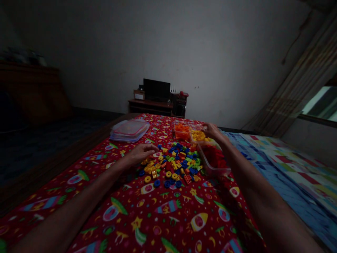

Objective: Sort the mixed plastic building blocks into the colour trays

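A heap of small plastic building pieces [175, 163] in blue, yellow, orange, green and red lies on a red patterned cloth [163, 211]. My left hand [140, 153] rests at the heap's left edge with its fingers curled over yellow pieces; whether it grips one is hidden. My right hand [212, 130] reaches over the clear tub of yellow pieces [198, 135], fingers bent downward; what it holds, if anything, cannot be made out. A tub of orange pieces [181, 131] stands to the left of the yellow one, and a tub of red pieces [214, 158] sits nearer me.
Stacked clear lids [129, 130] lie at the cloth's far left. A blue patterned mat [284, 165] adjoins on the right. A low wooden stand with a dark screen [156, 90] is against the far wall. A curtain [295, 95] hangs at right.
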### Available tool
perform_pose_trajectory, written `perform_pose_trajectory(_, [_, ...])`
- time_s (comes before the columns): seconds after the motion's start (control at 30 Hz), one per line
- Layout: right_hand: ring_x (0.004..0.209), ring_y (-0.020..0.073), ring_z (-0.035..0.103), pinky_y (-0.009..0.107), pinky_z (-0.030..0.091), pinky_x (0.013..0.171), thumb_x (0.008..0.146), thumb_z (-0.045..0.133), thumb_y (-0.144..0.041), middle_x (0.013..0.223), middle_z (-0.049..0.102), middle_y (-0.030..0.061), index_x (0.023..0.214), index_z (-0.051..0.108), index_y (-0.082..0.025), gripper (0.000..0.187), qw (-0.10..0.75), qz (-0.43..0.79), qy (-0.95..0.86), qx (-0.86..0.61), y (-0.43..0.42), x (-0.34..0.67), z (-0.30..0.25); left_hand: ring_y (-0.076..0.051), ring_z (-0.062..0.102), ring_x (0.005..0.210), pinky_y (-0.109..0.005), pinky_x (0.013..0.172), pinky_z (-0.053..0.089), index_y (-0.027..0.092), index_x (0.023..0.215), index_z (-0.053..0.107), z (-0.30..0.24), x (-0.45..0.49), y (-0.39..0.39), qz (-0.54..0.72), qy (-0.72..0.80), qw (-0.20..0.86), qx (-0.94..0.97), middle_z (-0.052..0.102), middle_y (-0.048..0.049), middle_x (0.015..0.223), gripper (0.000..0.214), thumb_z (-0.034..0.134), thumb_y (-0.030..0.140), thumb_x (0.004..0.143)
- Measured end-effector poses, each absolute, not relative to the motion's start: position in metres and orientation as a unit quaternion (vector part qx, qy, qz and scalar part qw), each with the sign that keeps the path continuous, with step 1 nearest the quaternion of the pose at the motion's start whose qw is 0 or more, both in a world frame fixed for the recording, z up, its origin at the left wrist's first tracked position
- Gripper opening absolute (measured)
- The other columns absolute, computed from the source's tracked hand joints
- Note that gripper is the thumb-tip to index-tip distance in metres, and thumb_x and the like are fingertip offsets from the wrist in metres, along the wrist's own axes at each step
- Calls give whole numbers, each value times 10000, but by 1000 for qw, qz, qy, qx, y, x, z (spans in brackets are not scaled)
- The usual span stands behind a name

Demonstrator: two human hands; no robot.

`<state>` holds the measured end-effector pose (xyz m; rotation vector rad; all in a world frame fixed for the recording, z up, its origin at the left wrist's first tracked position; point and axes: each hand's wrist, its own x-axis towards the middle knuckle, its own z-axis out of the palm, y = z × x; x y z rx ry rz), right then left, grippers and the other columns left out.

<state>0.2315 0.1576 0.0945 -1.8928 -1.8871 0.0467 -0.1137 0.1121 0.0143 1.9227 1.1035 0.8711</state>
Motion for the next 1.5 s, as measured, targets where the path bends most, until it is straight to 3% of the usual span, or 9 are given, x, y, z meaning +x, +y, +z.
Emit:
perform_pose_trajectory(0.13, [715, 173, 662, 279, 502, 660, 836, 475, -196, 827, 694, 109, 982, 664, -109, 254, 365, 31, -707, -605, 134, 216, 86, -236, 651, 864, -285, 748, 512, 218, 895, 728, 12, -121, 113, 275, 418, 361, 787, 726, -51, 944, 388, 646, 496, 638])
perform_pose_trajectory(0.23, [668, 155, 640, 249, 475, 615, 823, 457, -172, 760, 685, 82, 884, 678, -122, 235, 400, 53, -731, -551, 112, 192, 71, -235, 648, 845, -262, 710, 506, 229, 923, 729, 11, -126, 114, 233, 416, 329, 815, 728, -51, 941, 401, 679, 449, 590])
perform_pose_trajectory(0.47, [561, 96, 442, 214, 277, 528, 743, 496, -69, 641, 595, 25, 730, 637, -138, 158, 235, 31, -861, -450, 69, 121, 39, -214, 634, 784, -230, 681, 465, 238, 868, 742, 5, -122, 112, 179, 419, 244, 856, 723, -22, 843, 317, 625, 299, 580])
perform_pose_trajectory(0.7, [523, 90, 330, 256, 183, 524, 828, 435, -109, 634, 557, 17, 810, 643, -134, 210, 173, 13, -880, -442, 65, 110, 16, -196, 641, 741, -225, 646, 441, 221, 860, 736, 9, -114, 107, 199, 422, 232, 854, 727, -14, 801, 282, 543, 307, 673])
perform_pose_trajectory(1.03, [590, 128, 431, 253, 261, 558, 846, 431, -118, 681, 586, 44, 834, 639, -137, 209, 160, -15, -880, -447, 72, 115, 9, -175, 613, 638, -252, 592, 479, 186, 775, 685, 13, -111, 105, 279, 413, 387, 776, 694, -16, 699, 296, 622, 441, 639])
perform_pose_trajectory(1.17, [849, 170, 536, 250, 371, 710, 848, 412, -80, 939, 639, 90, 1032, 614, -154, 283, 183, -25, -908, -376, 79, 100, 5, -183, 615, 665, -259, 604, 487, 187, 728, 677, 8, -113, 112, 318, 419, 375, 764, 692, -22, 713, 319, 644, 482, 611])
perform_pose_trajectory(1.27, [1039, 200, 516, 275, 389, 807, 814, 435, -41, 1146, 597, 127, 1142, 570, -156, 372, 159, -28, -932, -323, 87, 87, -2, -181, 609, 664, -260, 609, 484, 180, 712, 672, 4, -117, 118, 327, 425, 345, 770, 680, -22, 699, 313, 625, 479, 628])
perform_pose_trajectory(1.37, [968, 203, 558, 272, 400, 754, 811, 467, -60, 1082, 626, 131, 1080, 600, -142, 311, 116, -8, -932, -343, 92, 81, -7, -183, 605, 654, -263, 602, 477, 175, 709, 668, 1, -120, 120, 325, 432, 323, 777, 669, -24, 682, 306, 601, 466, 646])
perform_pose_trajectory(1.5, [783, 162, 566, 242, 368, 673, 800, 508, -81, 867, 647, 93, 966, 624, -129, 208, 150, 17, -911, -384, 91, 89, -5, -191, 611, 682, -267, 617, 478, 181, 735, 674, 5, -119, 115, 324, 452, 299, 775, 676, -23, 709, 310, 601, 465, 632])
